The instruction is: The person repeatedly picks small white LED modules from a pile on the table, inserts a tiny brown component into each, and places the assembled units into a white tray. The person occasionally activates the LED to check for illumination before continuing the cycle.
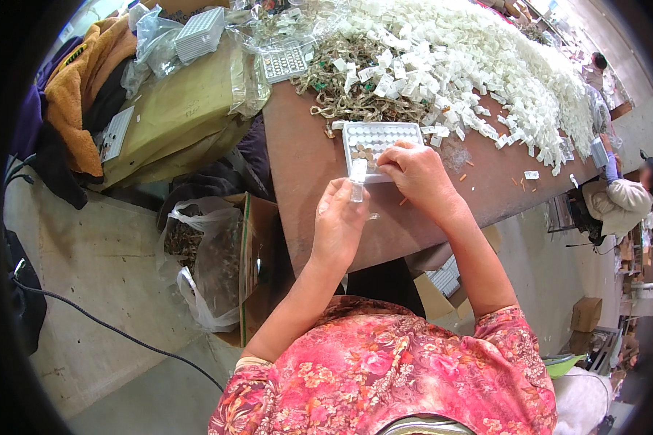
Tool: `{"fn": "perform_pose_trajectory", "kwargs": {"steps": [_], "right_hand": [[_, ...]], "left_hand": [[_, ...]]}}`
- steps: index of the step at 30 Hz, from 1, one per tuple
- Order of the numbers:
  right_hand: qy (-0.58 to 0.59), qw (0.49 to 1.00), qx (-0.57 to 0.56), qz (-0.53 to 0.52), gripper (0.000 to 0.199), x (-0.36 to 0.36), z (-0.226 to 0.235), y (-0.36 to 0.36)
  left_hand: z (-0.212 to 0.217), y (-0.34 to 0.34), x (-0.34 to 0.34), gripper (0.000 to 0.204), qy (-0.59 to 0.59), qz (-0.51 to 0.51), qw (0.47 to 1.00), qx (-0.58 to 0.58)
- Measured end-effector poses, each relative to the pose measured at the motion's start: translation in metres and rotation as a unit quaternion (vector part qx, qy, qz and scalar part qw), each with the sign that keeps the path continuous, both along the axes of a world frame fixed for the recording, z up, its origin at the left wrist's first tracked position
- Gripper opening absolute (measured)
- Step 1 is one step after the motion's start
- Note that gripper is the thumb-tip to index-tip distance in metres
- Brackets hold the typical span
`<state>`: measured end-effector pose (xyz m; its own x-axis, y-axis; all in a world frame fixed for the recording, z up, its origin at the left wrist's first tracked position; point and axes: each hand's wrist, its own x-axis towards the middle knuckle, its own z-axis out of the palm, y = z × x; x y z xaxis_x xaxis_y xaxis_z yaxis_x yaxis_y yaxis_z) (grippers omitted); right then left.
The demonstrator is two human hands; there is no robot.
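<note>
My left hand (339, 217) pinches a small clear plastic packet with a white top (358, 174), held upright at the front edge of a white tray. That shallow tray (347, 138) has rows of small pockets, and several small round brownish discs (363, 152) lie in its left part. My right hand (419, 174) reaches over the tray's front right corner. Its thumb and fingertips are pressed together; what they hold, if anything, is too small to make out.
Brown knotted strands (370, 105) and a large heap of small white tagged packets (486, 65) cover the table's (301, 167) far side. Small orange-brown sticks (519, 183) lie at right. An open carton (261, 254) with a plastic bag stands left; another person (620, 203) sits far right.
</note>
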<state>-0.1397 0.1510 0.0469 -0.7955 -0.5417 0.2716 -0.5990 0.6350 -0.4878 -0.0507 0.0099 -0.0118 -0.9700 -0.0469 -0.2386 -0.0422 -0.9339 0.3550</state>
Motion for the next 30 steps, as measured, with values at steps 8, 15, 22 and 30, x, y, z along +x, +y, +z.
{"fn": "perform_pose_trajectory", "kwargs": {"steps": [8,15,22,30], "right_hand": [[-0.013,0.999,-0.044,-0.015,0.006,0.005,0.012,-0.004],[-0.009,0.991,-0.112,0.075,0.01,0.036,0.024,-0.006],[0.044,0.992,-0.094,0.066,0.005,0.04,0.015,-0.014],[0.06,0.99,-0.106,0.065,0.01,0.045,0.019,-0.01]], "left_hand": [[-0.002,-0.001,-0.001,0.013,0.049,-0.015,0.999,-0.003],[-0.007,0.0,-0.001,0.012,0.073,-0.018,0.997,-0.019],[-0.01,0.0,0.0,0.011,0.099,-0.019,0.995,-0.021],[-0.008,0.0,0.0,0.011,0.095,-0.021,0.995,-0.021]]}}
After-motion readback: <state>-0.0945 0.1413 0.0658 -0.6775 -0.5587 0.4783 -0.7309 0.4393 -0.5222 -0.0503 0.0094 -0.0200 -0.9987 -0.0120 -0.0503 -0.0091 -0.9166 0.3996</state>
